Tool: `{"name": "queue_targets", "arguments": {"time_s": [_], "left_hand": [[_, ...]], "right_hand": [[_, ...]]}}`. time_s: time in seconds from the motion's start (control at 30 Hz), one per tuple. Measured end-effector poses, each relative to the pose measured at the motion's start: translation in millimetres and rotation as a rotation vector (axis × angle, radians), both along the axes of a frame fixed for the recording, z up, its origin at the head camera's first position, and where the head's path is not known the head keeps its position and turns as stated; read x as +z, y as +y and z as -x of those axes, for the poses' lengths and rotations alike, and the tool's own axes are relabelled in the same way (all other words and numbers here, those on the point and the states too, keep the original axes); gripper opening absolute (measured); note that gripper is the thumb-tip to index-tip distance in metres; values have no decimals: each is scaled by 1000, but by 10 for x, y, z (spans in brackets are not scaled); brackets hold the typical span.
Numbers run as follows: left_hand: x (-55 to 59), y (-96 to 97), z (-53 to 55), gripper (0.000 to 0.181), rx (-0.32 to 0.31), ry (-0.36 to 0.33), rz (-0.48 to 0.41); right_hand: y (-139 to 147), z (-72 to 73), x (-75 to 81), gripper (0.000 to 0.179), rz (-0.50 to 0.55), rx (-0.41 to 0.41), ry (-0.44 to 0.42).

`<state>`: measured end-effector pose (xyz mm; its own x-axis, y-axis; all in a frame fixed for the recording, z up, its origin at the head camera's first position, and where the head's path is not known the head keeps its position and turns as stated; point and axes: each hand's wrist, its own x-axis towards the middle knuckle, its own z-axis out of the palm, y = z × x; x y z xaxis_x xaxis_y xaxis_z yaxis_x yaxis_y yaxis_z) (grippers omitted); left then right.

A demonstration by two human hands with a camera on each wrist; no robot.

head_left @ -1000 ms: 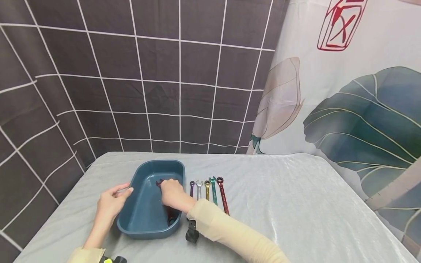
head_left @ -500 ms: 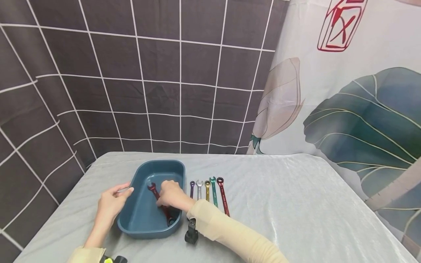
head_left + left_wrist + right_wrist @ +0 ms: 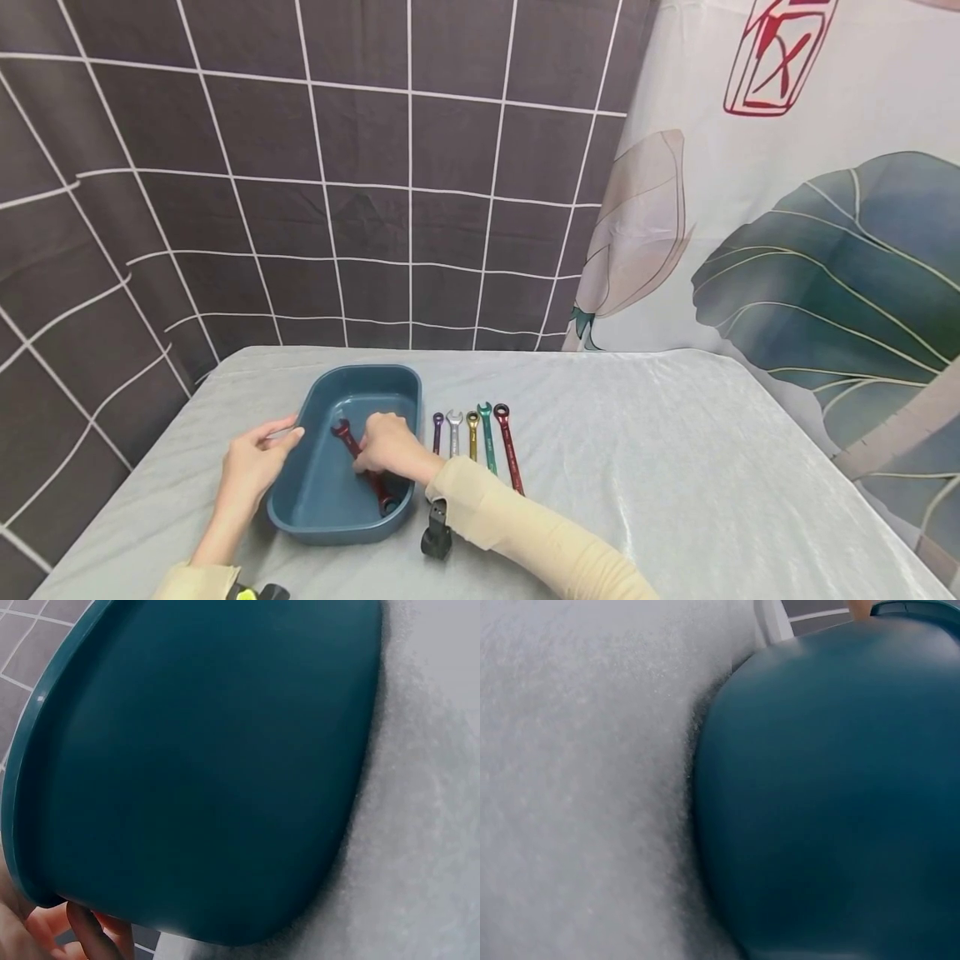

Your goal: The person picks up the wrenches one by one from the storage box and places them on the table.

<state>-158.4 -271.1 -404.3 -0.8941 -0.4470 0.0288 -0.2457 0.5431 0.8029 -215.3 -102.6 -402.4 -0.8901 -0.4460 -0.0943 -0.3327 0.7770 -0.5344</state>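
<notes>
A dark red combination wrench [image 3: 347,439] lies slanted inside a blue plastic tub [image 3: 345,533] in the head view, its open end up and to the left. My right hand [image 3: 392,446] reaches over the tub's right side and pinches the wrench near its middle; the fingers cover part of the shaft. My left hand [image 3: 255,462] grips the tub's left rim between thumb and fingers. In the left wrist view, the fingers [image 3: 86,930] of that hand curl beneath the rim. Only the tub's outer wall [image 3: 832,795] and the cloth fill most of the right wrist view.
Right of the tub, several wrenches lie in a row on the grey cloth [image 3: 637,450]: purple [image 3: 438,429], silver [image 3: 454,432], gold [image 3: 472,429], green [image 3: 487,433] and red [image 3: 508,446]. My right forearm crosses over their lower ends. Grid-patterned dark fabric [image 3: 367,225] hangs behind.
Inside the tub, the wrench's open end has swung left, so more of its shaft shows beside my right hand. The left hand stays on the rim, and the tub has not moved.
</notes>
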Motion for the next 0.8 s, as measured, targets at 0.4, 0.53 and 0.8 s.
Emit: {"name": "queue_targets", "arguments": {"time_s": [0.4, 0.53, 0.8], "left_hand": [[3, 5, -6, 43, 0, -2, -16], [15, 10, -13, 43, -4, -2, -12], [4, 10, -6, 42, 7, 0, -1]], "right_hand": [[-27, -3, -36, 49, -10, -3, 17], [-28, -1, -42, 48, -9, 0, 34], [-22, -19, -32, 39, 41, 0, 17]]}}
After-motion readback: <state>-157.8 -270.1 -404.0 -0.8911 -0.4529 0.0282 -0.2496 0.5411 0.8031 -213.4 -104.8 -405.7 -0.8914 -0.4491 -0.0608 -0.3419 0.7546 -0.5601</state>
